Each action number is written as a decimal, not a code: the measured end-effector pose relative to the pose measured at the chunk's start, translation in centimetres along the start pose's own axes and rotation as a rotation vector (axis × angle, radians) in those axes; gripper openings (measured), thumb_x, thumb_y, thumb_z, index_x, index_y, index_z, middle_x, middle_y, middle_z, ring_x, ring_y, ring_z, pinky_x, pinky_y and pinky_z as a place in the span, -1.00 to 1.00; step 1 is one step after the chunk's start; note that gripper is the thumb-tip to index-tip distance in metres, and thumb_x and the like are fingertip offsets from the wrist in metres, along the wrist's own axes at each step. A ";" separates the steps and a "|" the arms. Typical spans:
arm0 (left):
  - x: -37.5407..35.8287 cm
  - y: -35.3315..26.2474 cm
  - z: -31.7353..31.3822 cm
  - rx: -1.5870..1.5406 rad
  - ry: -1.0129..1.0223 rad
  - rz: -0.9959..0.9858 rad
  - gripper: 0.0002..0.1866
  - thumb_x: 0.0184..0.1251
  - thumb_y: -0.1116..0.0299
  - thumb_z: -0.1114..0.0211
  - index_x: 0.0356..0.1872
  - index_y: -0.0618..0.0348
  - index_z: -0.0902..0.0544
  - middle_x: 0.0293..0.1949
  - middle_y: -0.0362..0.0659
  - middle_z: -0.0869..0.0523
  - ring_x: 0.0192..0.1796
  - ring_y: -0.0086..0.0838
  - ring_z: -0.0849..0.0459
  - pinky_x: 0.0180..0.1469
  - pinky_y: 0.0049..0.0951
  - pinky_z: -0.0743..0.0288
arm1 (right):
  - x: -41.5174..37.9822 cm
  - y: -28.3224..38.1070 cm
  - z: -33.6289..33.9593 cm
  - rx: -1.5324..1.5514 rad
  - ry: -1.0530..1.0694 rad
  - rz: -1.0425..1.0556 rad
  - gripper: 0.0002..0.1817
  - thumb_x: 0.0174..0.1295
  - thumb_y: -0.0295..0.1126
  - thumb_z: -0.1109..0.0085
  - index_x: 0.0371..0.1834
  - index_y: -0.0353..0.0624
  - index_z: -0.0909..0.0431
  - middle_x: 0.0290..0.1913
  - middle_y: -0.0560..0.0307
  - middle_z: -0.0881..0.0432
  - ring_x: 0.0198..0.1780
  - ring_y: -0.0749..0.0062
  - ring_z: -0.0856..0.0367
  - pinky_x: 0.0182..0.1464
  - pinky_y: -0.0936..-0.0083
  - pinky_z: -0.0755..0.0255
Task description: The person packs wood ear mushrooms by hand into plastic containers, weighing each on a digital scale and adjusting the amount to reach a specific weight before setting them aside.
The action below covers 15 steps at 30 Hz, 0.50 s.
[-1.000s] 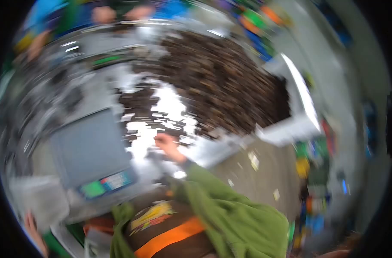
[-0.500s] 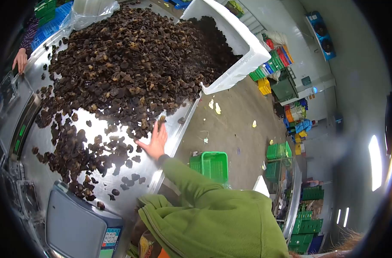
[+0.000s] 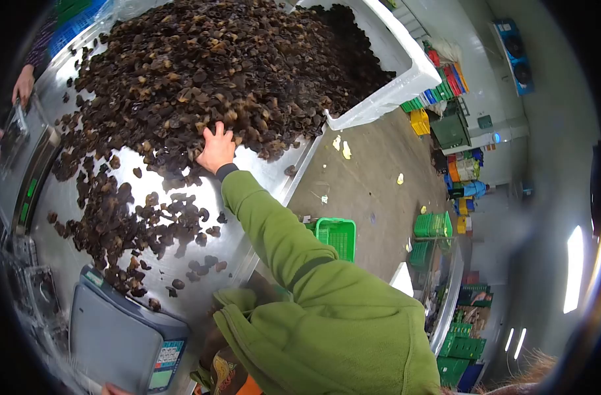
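My right hand (image 3: 217, 150), in a green sleeve, reaches onto the near edge of a large heap of dark brown wood ear mushrooms (image 3: 182, 79). Its fingers are spread, with the tips against the mushrooms; nothing is visibly gripped. Loose mushrooms lie scattered over the metal table (image 3: 205, 309) to the left of this hand. Only a sliver of my left hand (image 3: 113, 390) shows at the bottom edge, beside the grey weighing scale (image 3: 116, 336). Its fingers are mostly cut off by the frame.
A white foam box (image 3: 379, 99) lies tipped beside the heap, with mushrooms spilling from it. Another person's hand (image 3: 24, 85) is at the far left, near a second scale (image 3: 33, 181) and clear plastic containers (image 3: 43, 296). A green crate (image 3: 336, 237) stands on the floor.
My right hand has moved up and slightly left, further onto the heap. My left hand has come into view at the bottom edge. The other person's hand has shifted slightly.
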<state>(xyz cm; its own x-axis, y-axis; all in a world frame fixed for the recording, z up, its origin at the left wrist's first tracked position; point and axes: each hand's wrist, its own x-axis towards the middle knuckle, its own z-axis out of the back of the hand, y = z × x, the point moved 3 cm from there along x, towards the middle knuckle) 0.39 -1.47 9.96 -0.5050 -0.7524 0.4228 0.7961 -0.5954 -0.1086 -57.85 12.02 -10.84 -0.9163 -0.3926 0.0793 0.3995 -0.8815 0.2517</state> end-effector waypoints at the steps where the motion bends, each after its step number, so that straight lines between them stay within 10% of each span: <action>1: -0.4 -0.5 -1.6 -0.045 0.064 -0.070 -0.74 0.47 0.27 -0.26 -0.18 0.31 -0.72 -0.30 0.03 -0.75 -0.31 -0.15 -0.68 -0.18 -0.26 -0.59 | -0.9 1.2 -0.3 0.020 0.014 0.008 -0.42 -0.17 -0.41 -0.39 0.06 0.04 -0.57 0.28 -0.08 -0.29 0.13 -0.28 -0.43 0.02 -0.02 -0.54; 3: -5.3 3.8 -7.7 -0.378 0.211 -0.025 -0.80 0.44 0.53 -0.19 0.01 0.33 -0.61 -0.07 0.04 -0.64 0.00 -0.16 -0.62 0.11 -0.22 -0.46 | -2.4 3.2 -1.5 0.071 0.066 0.046 -0.42 -0.17 -0.43 -0.40 0.07 0.09 -0.57 0.28 -0.10 -0.29 0.11 -0.30 -0.45 0.02 -0.02 -0.54; 9: -5.7 -1.7 -8.2 -0.477 0.318 -0.049 -0.88 0.28 0.59 -0.29 -0.18 0.32 -0.61 -0.19 0.03 -0.65 -0.15 -0.04 -0.59 0.00 -0.19 -0.46 | -7.1 8.0 -1.3 0.549 0.196 0.262 -0.45 -0.19 -0.37 -0.47 0.01 0.11 -0.61 0.16 -0.11 -0.44 0.08 -0.10 -0.58 0.15 0.16 -0.50; 15: -5.5 -1.9 -6.9 -0.574 0.227 -0.007 -0.46 0.04 0.39 -0.55 0.08 0.24 -0.59 0.05 0.02 -0.62 0.14 0.00 -0.53 0.23 -0.12 -0.41 | -11.1 12.3 1.8 0.437 0.085 0.447 -0.55 -0.11 -0.47 -0.36 -0.04 0.05 -0.63 0.08 -0.05 -0.50 0.08 -0.05 -0.56 0.12 0.19 -0.51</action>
<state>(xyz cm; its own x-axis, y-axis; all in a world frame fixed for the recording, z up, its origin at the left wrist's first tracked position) -0.64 1.89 1.64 -0.6178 -0.7518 0.2302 0.5178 -0.6094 -0.6004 -42.82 6.02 -6.91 -0.6505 -0.7339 0.1954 0.6781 -0.4455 0.5846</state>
